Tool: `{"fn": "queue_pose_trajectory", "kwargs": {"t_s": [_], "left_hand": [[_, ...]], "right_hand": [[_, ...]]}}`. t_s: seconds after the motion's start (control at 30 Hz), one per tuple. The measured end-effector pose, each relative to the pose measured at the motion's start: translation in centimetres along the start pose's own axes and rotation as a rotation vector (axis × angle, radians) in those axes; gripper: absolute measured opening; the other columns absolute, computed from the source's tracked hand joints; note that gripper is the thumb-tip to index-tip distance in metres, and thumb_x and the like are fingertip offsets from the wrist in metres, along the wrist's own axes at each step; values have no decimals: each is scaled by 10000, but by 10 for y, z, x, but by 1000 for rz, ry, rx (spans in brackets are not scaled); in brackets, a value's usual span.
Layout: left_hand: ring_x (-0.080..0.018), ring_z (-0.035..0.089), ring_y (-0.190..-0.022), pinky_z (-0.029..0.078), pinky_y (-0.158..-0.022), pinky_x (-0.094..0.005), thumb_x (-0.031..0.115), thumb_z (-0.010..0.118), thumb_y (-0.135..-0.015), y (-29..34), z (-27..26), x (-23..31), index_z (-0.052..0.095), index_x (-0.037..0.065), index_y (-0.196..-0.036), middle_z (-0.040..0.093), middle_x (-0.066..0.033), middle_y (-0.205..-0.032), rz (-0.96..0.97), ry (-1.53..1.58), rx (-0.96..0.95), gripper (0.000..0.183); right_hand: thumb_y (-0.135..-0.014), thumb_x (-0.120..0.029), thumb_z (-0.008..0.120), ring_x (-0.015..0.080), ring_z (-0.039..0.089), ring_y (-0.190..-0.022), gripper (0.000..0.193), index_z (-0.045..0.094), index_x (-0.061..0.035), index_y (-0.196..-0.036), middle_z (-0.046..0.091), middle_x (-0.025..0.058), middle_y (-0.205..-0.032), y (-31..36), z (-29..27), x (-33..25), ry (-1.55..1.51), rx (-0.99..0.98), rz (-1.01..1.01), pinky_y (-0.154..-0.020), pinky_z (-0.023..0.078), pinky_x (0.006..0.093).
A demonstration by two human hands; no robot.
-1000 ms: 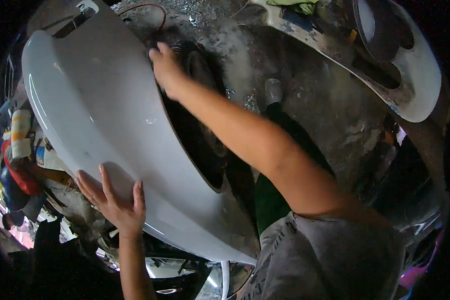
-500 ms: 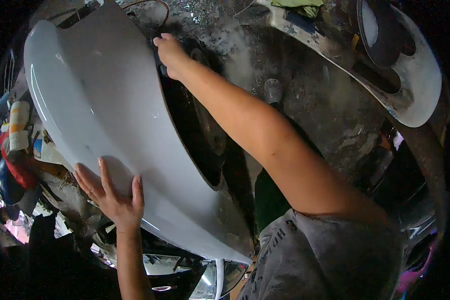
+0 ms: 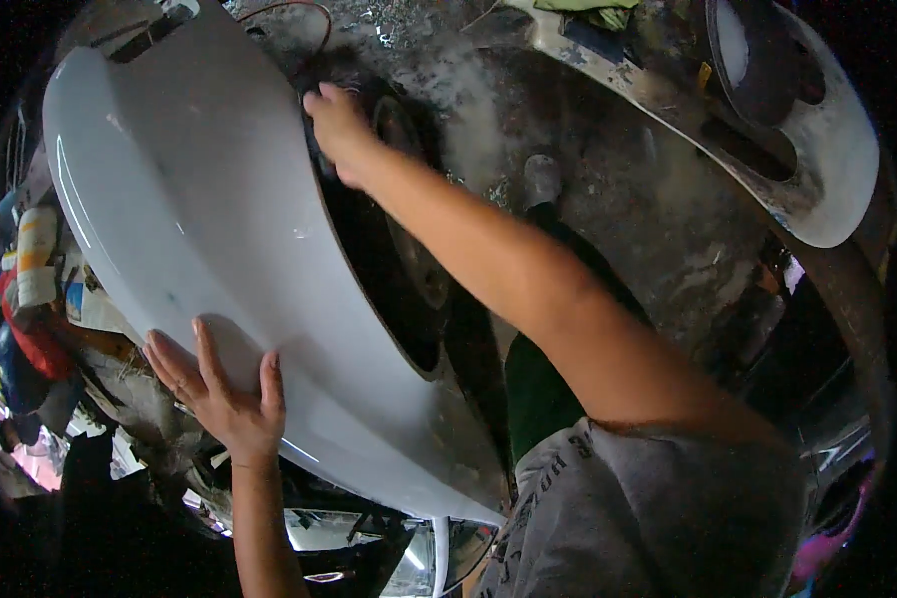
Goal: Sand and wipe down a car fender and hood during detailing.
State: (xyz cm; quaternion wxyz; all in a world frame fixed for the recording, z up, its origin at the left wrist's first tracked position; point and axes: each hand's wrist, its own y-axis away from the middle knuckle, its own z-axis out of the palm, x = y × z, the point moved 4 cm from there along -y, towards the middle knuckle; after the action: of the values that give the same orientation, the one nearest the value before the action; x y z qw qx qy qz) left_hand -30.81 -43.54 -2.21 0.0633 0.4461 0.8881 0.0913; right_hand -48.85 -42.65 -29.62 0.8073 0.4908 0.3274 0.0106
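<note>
A large, glossy grey car body panel, which looks like a bumper cover (image 3: pixel 219 209), stretches from the upper left to the lower middle. My left hand (image 3: pixel 224 399) lies on its near left part, fingers spread, holding nothing. My right arm reaches across to the panel's far right edge. There my right hand (image 3: pixel 339 130) is closed, its fingers curled beside the rim above the dark hollow. Whatever it grips, if anything, is hidden, and the hand is slightly blurred.
A second, whitish panel with cut-outs (image 3: pixel 837 179) stands at the upper right, a green cloth (image 3: pixel 598 10) near it. A white bottle (image 3: pixel 37 254) is among clutter at the left. My foot (image 3: pixel 542 179) is on the stained floor (image 3: pixel 608 149). A thin hose (image 3: pixel 326 25) lies at the top.
My right hand has shifted slightly nearer along the panel's edge, still closed. My left hand keeps its place on the panel. The whole view has moved a little.
</note>
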Motion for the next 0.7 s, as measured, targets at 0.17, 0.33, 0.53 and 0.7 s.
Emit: {"fn": "queue_pose_trajectory", "kwargs": {"t_s": [0.17, 0.33, 0.53, 0.7], "left_hand": [[-488, 141, -1500, 148, -1194, -619, 465, 693, -902, 8, -3, -3, 392, 153, -1540, 155, -263, -1634, -23, 8, -16, 772], [-500, 146, -1495, 180, -1188, -616, 425, 718, -865, -2, 0, 1, 405, 146, -1530, 166, -272, -1626, 22, -14, -4, 786], [-509, 150, -1491, 183, -1181, -626, 440, 709, -869, 7, -1, -2, 398, 156, -1534, 163, -273, -1626, -4, -27, -12, 787], [-500, 138, -1496, 160, -1192, -617, 483, 665, -917, 4, -2, 0, 376, 142, -1546, 153, -289, -1623, 9, -17, -7, 772]], "right_hand": [[-1017, -312, 526, 291, 444, -1390, 589, 404, 38, -1475, 487, 203, -1488, 65, 3, 15, -135, -132, -97, -1136, 339, 374], [-1019, -294, 524, 309, 453, -1382, 571, 409, 30, -1475, 482, 220, -1489, -20, 1, -13, -91, 6, -31, -1122, 363, 400], [-1015, -162, 533, 381, 498, -1337, 439, 488, 50, -1396, 545, 258, -1398, 138, -16, 32, 123, -28, -440, -1134, 363, 401], [-1033, -172, 515, 336, 454, -1391, 468, 444, 46, -1441, 506, 224, -1459, 199, -39, 65, 212, -133, -459, -1168, 323, 393]]}}
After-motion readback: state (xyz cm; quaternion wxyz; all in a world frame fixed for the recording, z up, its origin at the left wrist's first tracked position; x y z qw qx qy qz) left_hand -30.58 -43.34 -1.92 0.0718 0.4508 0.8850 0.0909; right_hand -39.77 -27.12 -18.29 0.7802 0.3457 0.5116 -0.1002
